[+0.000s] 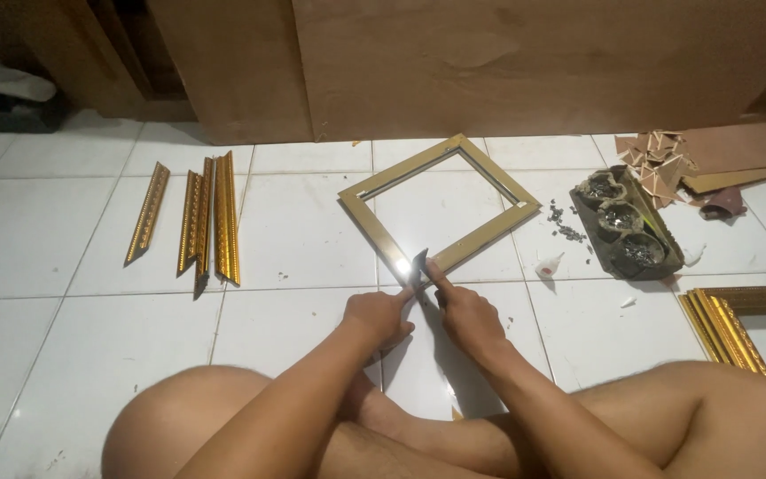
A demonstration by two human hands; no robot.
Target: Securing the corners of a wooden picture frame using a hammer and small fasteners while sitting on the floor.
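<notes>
Both hands, left hand (379, 315) and right hand (465, 315), pinching a dark corner piece (418, 264) onto the picture frame (441, 208); beyond, tray (658, 266) holding three bowls (621, 219) of small metal bits.

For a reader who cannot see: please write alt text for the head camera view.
A person sitting on a white tiled floor holds both hands, left hand and right hand, at the near corner of a gold picture frame, around a small dark tool. Loose gold moulding strips lie to the left; a tray of small metal pieces sits to the right.
</notes>
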